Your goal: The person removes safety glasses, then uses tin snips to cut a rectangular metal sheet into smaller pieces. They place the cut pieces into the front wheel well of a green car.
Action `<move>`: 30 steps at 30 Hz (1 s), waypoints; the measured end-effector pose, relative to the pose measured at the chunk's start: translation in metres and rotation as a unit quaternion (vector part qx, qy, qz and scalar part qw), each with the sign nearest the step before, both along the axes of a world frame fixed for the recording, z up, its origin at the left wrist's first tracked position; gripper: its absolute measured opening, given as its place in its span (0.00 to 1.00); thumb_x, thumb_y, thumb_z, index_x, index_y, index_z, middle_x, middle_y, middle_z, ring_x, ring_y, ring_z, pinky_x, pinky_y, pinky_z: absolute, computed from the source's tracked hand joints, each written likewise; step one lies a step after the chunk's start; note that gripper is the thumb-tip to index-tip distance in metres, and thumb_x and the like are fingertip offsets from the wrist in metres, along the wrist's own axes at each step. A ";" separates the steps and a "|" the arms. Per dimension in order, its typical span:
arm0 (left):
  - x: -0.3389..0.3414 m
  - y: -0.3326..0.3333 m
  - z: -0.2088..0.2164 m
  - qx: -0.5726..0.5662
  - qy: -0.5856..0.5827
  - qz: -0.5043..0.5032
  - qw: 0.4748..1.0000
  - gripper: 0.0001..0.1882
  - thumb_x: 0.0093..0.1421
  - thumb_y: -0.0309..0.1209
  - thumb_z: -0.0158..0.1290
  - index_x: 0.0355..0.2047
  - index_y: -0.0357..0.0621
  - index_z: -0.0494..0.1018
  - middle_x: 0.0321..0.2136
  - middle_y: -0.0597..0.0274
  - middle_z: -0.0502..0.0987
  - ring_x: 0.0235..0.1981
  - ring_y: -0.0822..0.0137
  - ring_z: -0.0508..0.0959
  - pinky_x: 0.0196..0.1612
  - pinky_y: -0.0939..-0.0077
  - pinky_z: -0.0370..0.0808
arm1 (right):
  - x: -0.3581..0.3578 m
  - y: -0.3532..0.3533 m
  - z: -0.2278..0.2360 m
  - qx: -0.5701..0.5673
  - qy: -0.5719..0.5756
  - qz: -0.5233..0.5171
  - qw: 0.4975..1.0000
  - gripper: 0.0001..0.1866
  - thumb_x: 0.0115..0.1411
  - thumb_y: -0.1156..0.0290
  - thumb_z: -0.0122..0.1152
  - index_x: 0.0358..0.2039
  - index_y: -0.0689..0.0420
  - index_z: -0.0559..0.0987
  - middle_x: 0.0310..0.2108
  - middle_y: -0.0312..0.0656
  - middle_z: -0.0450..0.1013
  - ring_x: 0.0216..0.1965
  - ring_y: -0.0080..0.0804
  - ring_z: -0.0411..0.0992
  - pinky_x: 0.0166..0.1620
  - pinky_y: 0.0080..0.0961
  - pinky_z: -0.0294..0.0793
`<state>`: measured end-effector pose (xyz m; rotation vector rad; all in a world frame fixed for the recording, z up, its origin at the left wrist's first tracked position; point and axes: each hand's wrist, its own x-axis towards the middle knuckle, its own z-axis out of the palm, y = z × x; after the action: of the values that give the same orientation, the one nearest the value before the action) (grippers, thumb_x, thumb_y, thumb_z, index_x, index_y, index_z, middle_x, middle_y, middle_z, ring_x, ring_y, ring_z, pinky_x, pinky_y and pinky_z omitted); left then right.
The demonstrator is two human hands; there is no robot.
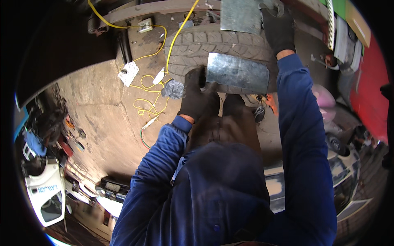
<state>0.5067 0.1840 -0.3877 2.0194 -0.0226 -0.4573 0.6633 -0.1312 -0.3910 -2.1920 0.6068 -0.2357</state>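
My left hand (200,96), in a black glove, grips the left end of a rectangular piece of sheet metal (238,73). That piece is shiny grey and lies tilted slightly down to the right, over the near side of a tire (213,43). Farther off, a second grey metal sheet (241,16) reaches past the upper edge of the view. My right hand (279,30), gloved too, is closed at this sheet's right edge; its fingertips are partly hidden. Both sheets are apart, with tire tread showing between them.
A yellow cord (154,104) loops over the concrete floor left of the tire, beside a crumpled grey bag (172,89). An orange tool (271,103) lies near my feet. At the right stands a red panel (371,78); at lower left, a white plastic part (46,192).
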 end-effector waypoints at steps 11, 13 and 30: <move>0.006 0.017 -0.008 -0.027 0.046 -0.026 0.998 0.32 0.69 0.34 0.68 0.69 0.40 0.72 0.60 0.48 0.78 0.58 0.54 0.83 0.59 0.62 0.81 | -0.232 0.004 0.097 0.080 -0.117 -0.113 0.983 0.13 0.71 0.78 0.65 0.54 0.63 0.85 0.46 0.45 0.84 0.43 0.33 0.83 0.50 0.29 0.82; 0.007 0.018 -0.010 -0.061 0.072 -0.015 0.995 0.31 0.71 0.35 0.66 0.70 0.37 0.71 0.61 0.47 0.78 0.59 0.53 0.83 0.60 0.60 0.81 | -0.280 0.006 0.097 -0.073 -0.081 -0.111 0.988 0.13 0.73 0.75 0.65 0.56 0.63 0.84 0.47 0.43 0.84 0.45 0.26 0.81 0.50 0.27 0.81; 0.043 0.041 -0.043 -0.130 0.132 -0.079 0.979 0.34 0.78 0.32 0.57 0.78 0.37 0.57 0.65 0.45 0.76 0.62 0.51 0.79 0.63 0.56 0.81 | -0.756 0.393 -0.046 0.117 0.218 -0.403 0.881 0.22 0.70 0.59 0.65 0.59 0.58 0.84 0.52 0.58 0.83 0.53 0.56 0.83 0.58 0.48 0.81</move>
<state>0.5501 0.2249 -0.4308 1.6947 -0.0764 -0.7813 -0.0929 0.2617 -0.4374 -1.6454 1.7032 -0.0801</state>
